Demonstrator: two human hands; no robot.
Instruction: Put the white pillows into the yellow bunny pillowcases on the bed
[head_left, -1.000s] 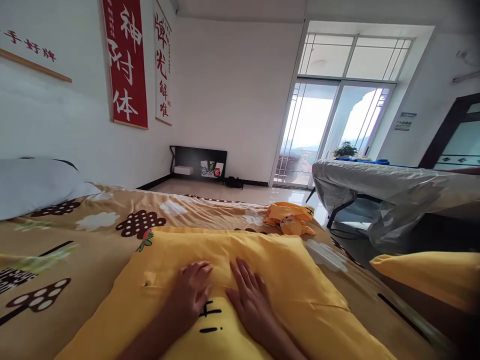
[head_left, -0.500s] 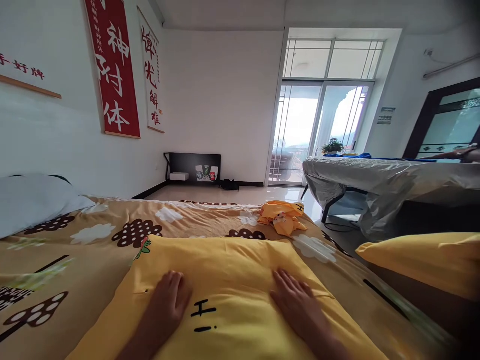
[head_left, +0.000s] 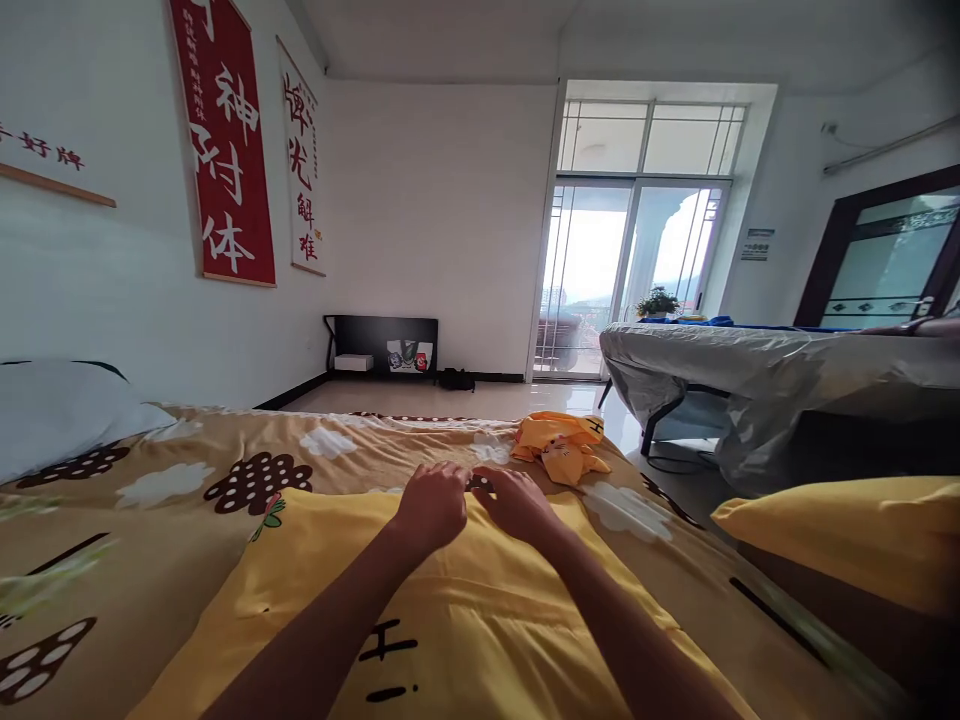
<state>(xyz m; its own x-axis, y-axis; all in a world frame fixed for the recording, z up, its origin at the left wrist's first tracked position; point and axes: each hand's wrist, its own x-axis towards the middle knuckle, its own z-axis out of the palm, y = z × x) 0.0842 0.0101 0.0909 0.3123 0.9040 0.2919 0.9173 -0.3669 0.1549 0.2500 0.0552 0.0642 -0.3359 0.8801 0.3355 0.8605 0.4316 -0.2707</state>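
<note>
A yellow pillow with black "Hi" lettering and a small printed plant at its far left corner lies flat on the bed before me. My left hand is closed over the middle of its far edge, fingertips hidden behind the edge. Just right of it, my right hand grips the same edge with its fingers curled down. A small gap separates the two hands. Beyond them, to the right, a crumpled orange cloth with a printed animal face rests on the patterned bedsheet.
A white pillow lies at the far left, and another yellow pillow sits at the right. Past the bed stands a table draped in plastic sheeting. A black low stand is against the back wall, left of a sliding glass door.
Both hands have slid forward from lying spread on the pillow to its far edge, coming close together with fingers curled. Wrinkles now run across the pillow's middle. The view has tilted slightly.
</note>
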